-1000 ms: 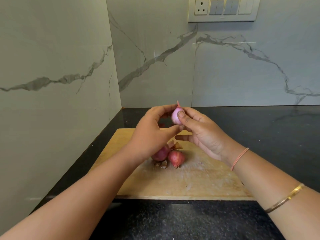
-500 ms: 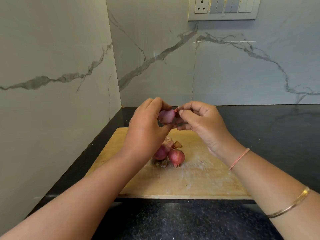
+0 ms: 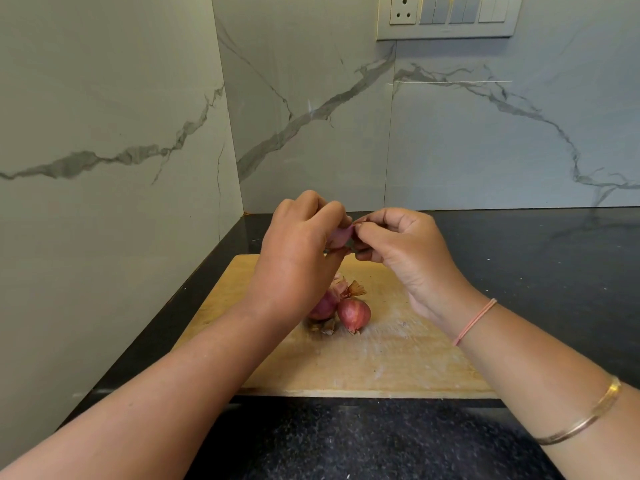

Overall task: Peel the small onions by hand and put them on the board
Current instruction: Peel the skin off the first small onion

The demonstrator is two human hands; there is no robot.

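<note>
Turning small pale-pink onion [image 3: 341, 235] sideways since second ago; my left hand [image 3: 298, 251] grips it above pale wooden board [image 3: 398, 362], right hand [image 3: 405, 244] pinches its tip. Peel seems unfinished; two red-skinned onions [image 3: 354, 315] wait on board.

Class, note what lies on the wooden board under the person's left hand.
On the pale wooden cutting board below the left hand: one small round red onion, brown papery skin scraps, a second red onion half covered by the wrist. Anything further is hidden.
</note>
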